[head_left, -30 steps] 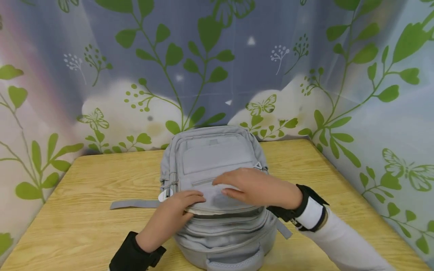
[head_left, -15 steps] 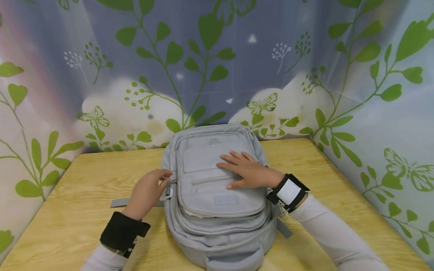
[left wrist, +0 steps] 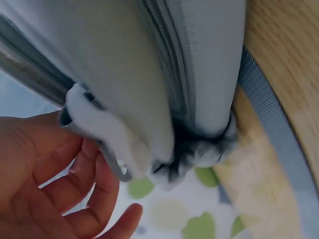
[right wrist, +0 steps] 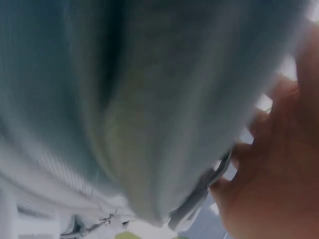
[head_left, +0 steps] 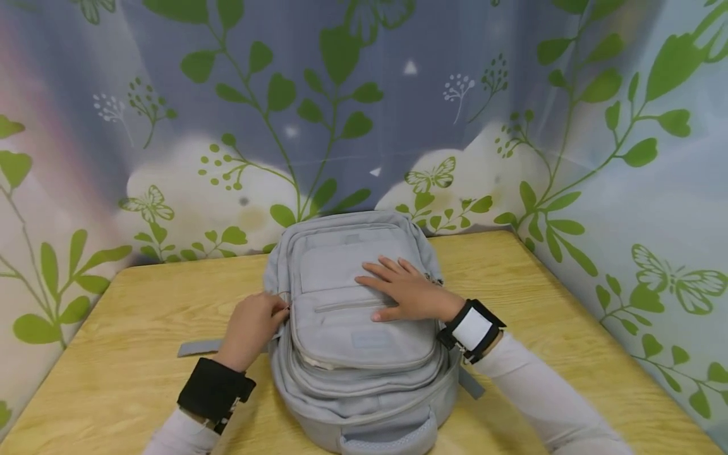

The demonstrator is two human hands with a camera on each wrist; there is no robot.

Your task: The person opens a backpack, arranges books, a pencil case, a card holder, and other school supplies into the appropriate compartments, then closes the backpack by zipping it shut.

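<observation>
A light grey backpack lies on its back with its front panel facing up and its top handle toward me. At its left side my left hand pinches a grey zipper pull between thumb and fingers. A white tag hangs beside that pull in the left wrist view. My right hand rests on the front panel with its fingers spread, just right of the middle. The right wrist view shows this hand along the bag's edge, blurred.
The backpack stands on a wooden table. Grey straps stick out from under it, one strap at left and another strap at right. A leaf-patterned curtain hangs behind the table and along both sides.
My left hand has left the front pocket's lower edge and gone to the zipper pull at the bag's left side. The right hand has come down flat on the front panel, which now lies smoother.
</observation>
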